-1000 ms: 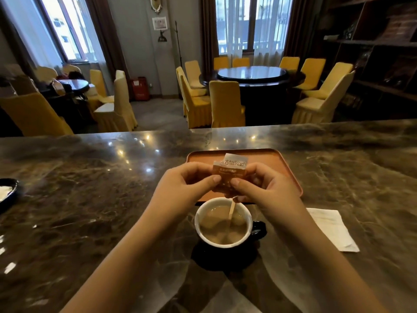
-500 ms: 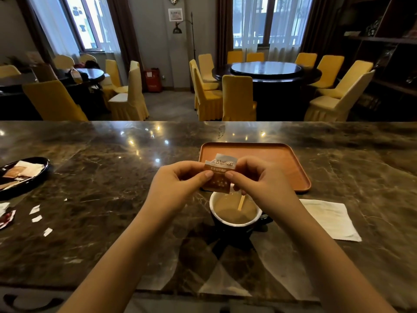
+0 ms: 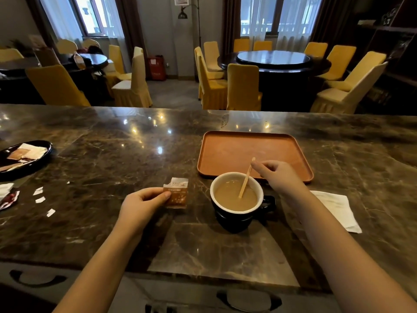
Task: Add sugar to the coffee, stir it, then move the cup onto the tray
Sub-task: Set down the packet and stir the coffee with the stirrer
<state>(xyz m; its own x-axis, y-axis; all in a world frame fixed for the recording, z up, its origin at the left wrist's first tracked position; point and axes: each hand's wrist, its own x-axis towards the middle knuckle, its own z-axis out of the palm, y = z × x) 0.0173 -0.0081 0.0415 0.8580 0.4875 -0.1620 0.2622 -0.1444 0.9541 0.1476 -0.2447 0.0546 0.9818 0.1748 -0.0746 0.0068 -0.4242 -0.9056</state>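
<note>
A dark cup with a white inside holds milky coffee and stands on the marble counter, handle to the right. A wooden stir stick leans in the coffee. My right hand pinches the stick's top end above the cup's far rim. My left hand holds a torn orange sugar packet by its left edge, left of the cup and just above the counter. The orange tray lies bare right behind the cup.
A white napkin lies right of the cup. At far left a black dish holds packets, with torn paper scraps and a red wrapper near it. The counter's near edge runs below my forearms.
Both hands held the packet over the cup before. Now the left hand has carried the packet off to the left, and the right hand has taken the stir stick. The view has tilted.
</note>
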